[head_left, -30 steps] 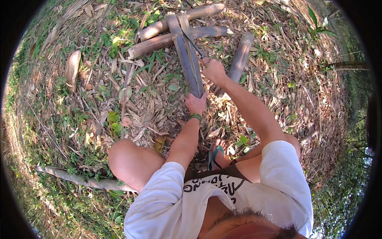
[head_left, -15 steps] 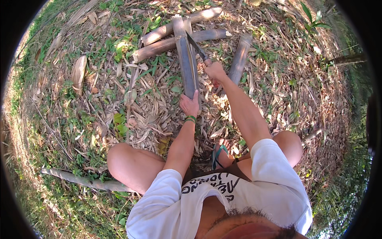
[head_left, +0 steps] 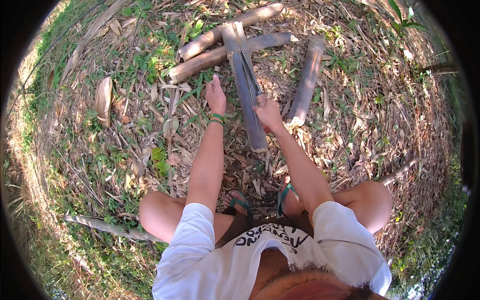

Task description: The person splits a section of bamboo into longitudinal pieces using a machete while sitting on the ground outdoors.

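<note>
A split bamboo piece (head_left: 241, 95) slants toward me, its far end resting across two bamboo lengths. My right hand (head_left: 269, 115) is closed round the handle of a long knife (head_left: 259, 96). The dark blade lies along the lengthwise split in the bamboo, and part of it is hidden there. Left of the bamboo and apart from it, my left hand (head_left: 216, 96) points forward with its fingers stretched out, holding nothing.
One supporting bamboo length (head_left: 200, 66) lies nearer me, the other (head_left: 250, 17) farther off. A third bamboo length (head_left: 307, 82) is to the right. Dry leaves and green plants cover the ground. A thin log (head_left: 107, 226) lies beside my left knee.
My left hand has let go of the bamboo's near end and moved left and forward. My right hand has come nearer with the knife, whose blade now lies closer along the split.
</note>
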`<state>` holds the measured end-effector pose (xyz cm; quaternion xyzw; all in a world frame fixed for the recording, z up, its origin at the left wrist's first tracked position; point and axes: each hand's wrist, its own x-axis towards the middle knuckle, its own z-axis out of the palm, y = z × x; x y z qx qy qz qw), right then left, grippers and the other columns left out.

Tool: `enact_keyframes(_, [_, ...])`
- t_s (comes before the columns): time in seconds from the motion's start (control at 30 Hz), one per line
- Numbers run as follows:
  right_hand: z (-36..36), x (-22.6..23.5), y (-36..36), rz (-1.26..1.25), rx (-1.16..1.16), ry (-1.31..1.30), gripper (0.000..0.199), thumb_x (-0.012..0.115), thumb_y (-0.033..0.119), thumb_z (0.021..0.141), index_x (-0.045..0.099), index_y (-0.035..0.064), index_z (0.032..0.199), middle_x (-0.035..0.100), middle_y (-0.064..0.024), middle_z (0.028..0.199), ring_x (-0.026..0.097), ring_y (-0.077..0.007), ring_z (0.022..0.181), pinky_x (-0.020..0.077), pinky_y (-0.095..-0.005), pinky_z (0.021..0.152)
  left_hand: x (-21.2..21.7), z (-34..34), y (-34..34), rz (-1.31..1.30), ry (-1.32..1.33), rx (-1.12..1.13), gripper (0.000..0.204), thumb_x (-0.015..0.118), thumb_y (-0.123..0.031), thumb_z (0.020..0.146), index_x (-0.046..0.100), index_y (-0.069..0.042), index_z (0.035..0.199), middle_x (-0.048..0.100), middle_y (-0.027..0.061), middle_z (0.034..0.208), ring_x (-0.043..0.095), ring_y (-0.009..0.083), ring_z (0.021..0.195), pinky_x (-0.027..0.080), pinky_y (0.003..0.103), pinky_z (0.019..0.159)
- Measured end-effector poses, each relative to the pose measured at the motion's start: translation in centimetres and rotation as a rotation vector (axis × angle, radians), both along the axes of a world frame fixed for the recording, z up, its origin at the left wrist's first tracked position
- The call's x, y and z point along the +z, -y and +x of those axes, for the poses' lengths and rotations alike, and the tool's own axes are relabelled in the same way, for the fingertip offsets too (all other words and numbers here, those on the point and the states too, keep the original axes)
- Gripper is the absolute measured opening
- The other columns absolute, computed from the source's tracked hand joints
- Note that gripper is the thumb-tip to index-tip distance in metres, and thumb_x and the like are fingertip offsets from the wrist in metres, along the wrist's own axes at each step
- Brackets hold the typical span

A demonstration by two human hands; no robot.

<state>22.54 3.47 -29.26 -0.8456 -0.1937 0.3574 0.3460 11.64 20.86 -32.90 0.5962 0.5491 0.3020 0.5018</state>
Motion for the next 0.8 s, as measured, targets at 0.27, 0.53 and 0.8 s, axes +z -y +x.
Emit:
enact_keyframes(0.27, [-6.3, 1.1, 5.5, 0.114, -0.047, 0.006, 0.029, 0.073, 0.022, 0.082, 0.066, -0.0036, 0.093, 0.068, -0.0209, 0.079, 0.066, -0.0374, 0.074, 0.0506, -0.0442, 0.073, 3.6, 9.3, -12.5, -0.170, -0.062, -0.193, 0.104, 0.042, -0.079, 0.089, 0.048, 0.011, 0.140, 0.050, 0.0309, 0.143, 0.047, 0.0385, 0.135, 0.032, 0.041, 0.114])
enact_keyframes(0.53, [-3.2, 0.8, 6.5, -0.004, -0.262, 0.126, 0.040, 0.068, 0.039, 0.087, 0.061, 0.0006, 0.096, 0.068, -0.0185, 0.075, 0.068, -0.0386, 0.076, 0.0512, -0.0451, 0.072, -0.2, 14.6, -16.2, 0.078, -0.358, -0.174, 0.120, 0.057, -0.086, 0.073, 0.050, 0.018, 0.132, 0.051, 0.0356, 0.139, 0.051, 0.0428, 0.132, 0.038, 0.042, 0.112])
enact_keyframes(0.8, [-1.4, -5.2, 8.4, -0.304, -0.126, 0.276, 0.042, 0.072, 0.037, 0.083, 0.066, 0.0028, 0.107, 0.071, -0.0218, 0.088, 0.071, -0.0367, 0.086, 0.0561, -0.0465, 0.082, 0.3, 14.4, -14.8, 0.181, -0.216, -0.134, 0.082, 0.082, -0.057, 0.073, 0.064, 0.012, 0.113, 0.070, 0.0240, 0.113, 0.069, 0.0317, 0.104, 0.051, 0.039, 0.094])
